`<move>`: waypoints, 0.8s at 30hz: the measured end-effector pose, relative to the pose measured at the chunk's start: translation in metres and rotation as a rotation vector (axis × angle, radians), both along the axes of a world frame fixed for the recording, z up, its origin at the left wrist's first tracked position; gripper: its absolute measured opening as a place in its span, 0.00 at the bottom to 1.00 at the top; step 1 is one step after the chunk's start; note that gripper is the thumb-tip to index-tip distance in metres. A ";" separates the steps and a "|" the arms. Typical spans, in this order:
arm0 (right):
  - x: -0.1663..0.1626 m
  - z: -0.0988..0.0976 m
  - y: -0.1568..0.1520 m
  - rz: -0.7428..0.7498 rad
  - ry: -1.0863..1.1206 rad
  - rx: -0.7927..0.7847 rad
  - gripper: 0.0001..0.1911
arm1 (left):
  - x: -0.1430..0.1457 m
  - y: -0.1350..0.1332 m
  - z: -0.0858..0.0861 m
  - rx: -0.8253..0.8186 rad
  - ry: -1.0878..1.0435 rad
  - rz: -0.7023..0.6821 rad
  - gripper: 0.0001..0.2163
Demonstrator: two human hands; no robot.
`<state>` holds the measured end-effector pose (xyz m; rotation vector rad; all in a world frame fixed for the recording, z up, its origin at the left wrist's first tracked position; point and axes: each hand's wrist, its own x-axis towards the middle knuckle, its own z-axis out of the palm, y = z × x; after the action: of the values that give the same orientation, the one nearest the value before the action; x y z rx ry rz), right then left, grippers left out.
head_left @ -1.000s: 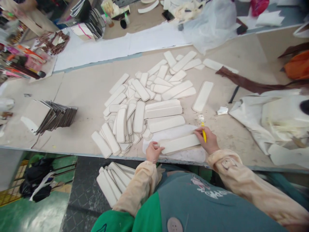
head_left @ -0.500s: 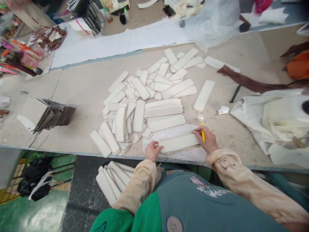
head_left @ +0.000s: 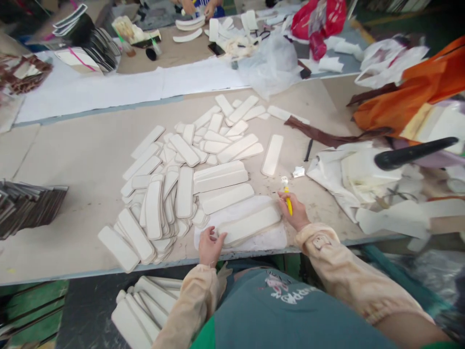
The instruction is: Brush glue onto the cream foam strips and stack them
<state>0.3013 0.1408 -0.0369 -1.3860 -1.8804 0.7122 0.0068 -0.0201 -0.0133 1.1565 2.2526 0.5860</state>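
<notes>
In the head view a stack of long cream-white strips with rounded ends (head_left: 252,224) lies on a white sheet (head_left: 278,240) near the table's front edge. My left hand (head_left: 210,246) rests at the stack's left end, thumb and fingers apart, the thumb touching or very near the strips. At the other end my right hand (head_left: 295,212) is closed around a yellow-handled tool (head_left: 289,203) with a whitish tip; its exact kind I cannot make out. Just behind the stack lie a few similar strips (head_left: 227,198).
A loose heap of cream strips (head_left: 185,150) covers the middle of the table. Brown-edged stacked pieces (head_left: 31,206) stand at left. A white container with a black handle (head_left: 416,152) is at right. More strips (head_left: 136,310) lie below the front edge. Across the table, a co-worker's hands (head_left: 199,7) show.
The whole view has swung to the right, so the table things appear further left. My left hand's fingers look more spread; my right hand keeps the yellow-handled tool.
</notes>
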 end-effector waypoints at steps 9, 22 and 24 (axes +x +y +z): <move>0.003 -0.006 0.005 0.120 0.057 -0.084 0.05 | 0.052 0.012 0.040 -0.034 0.475 -0.657 0.50; 0.007 -0.017 -0.003 0.220 -0.048 -0.030 0.08 | 0.084 0.062 0.014 -0.227 0.441 -0.738 0.41; 0.009 -0.017 -0.007 0.202 -0.052 -0.034 0.09 | 0.083 0.062 0.013 -0.229 0.444 -0.753 0.40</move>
<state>0.3103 0.1343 -0.0542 -1.2572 -2.0784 0.8174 0.0902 0.0422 0.0000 1.9871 1.9036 -0.2438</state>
